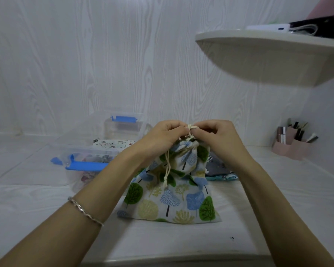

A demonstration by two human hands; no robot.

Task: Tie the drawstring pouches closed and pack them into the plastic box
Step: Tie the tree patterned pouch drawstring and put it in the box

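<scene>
We see left grip (pixel 162 135) and right grip (pixel 218 137) both pinching drawstring (pixel 190 127) atop tree-print pouch (pixel 174 199); plastic box (pixel 85 149) near, leftward.

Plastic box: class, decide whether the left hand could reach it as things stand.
Probably yes, once freed. The plastic box sits close beside the left forearm with nothing between them, but the left hand pinches the drawstring of the tree-print pouch.
</scene>
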